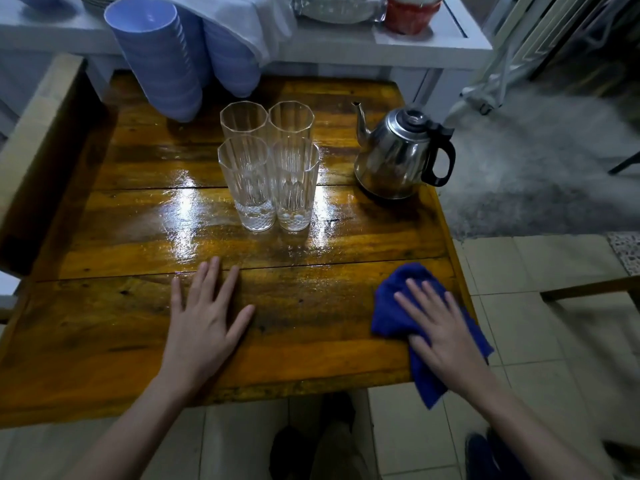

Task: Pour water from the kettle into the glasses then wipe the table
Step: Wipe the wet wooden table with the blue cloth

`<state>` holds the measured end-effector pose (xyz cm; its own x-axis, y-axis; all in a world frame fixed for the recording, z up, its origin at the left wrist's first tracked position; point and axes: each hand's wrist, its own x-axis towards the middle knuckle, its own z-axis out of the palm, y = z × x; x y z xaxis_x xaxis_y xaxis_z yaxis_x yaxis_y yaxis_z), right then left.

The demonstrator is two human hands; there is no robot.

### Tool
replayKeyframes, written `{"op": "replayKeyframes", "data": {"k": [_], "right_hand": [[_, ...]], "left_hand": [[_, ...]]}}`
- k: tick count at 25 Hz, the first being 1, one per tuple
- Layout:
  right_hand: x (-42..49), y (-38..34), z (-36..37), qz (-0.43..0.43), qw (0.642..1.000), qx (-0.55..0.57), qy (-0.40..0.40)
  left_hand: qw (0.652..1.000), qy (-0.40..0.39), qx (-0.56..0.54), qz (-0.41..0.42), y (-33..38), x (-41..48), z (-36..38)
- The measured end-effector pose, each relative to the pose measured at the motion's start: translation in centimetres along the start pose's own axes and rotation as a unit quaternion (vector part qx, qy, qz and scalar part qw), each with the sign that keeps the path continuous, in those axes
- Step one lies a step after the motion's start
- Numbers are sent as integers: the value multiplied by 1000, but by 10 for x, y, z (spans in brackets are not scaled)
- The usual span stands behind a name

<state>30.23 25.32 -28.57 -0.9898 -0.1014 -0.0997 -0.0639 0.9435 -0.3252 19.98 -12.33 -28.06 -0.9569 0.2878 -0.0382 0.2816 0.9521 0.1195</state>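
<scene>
Head view, the only one on offer, is showing a person standing at the near edge of a wooden table (104,341) that is filling most of the frame. Four tall clear glasses (268,164) are standing in a tight square just above the middle of the frame, touching or nearly so; whether water is sitting in them is hard to tell, since the glass is clear and the level is not reading plainly. A steel kettle (398,157) is sitting upright to the right of the glasses, apart from them, spout pointing toward the upper left and black handle facing right, with no hand on it. The left hand (204,320) is lying flat on the bare wood at lower centre, fingers spread wide and holding nothing. The right hand (440,327) is pressing flat on a blue cloth (391,306) at the lower right, near the table's right edge, fingers extended and slightly fanned rather than curled around it; part of the cloth is hanging over the near edge. The boards around the glasses are shining as if wet. Pouring appears to be finished, judging by the parked kettle, and wiping seems to be under way with the glossy central area left to cover. Stacked blue bowls (156,57) are leaning at the upper left.
</scene>
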Motion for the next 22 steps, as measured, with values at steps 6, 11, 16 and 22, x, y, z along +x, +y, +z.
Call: {"op": "replayKeyframes", "data": {"k": [6, 11, 16, 22], "right_hand": [[47, -19, 11, 216, 971, -23, 104], [65, -78, 27, 103, 991, -37, 73], [68, -157, 48, -49, 997, -63, 3], [79, -213, 69, -239, 965, -92, -56]], "left_hand": [[1000, 5, -19, -8, -5, -4, 2], [997, 37, -72, -10, -8, -6, -1], [990, 79, -109, -49, -24, -15, -2], [993, 53, -50, -90, -113, -39, -15]]}}
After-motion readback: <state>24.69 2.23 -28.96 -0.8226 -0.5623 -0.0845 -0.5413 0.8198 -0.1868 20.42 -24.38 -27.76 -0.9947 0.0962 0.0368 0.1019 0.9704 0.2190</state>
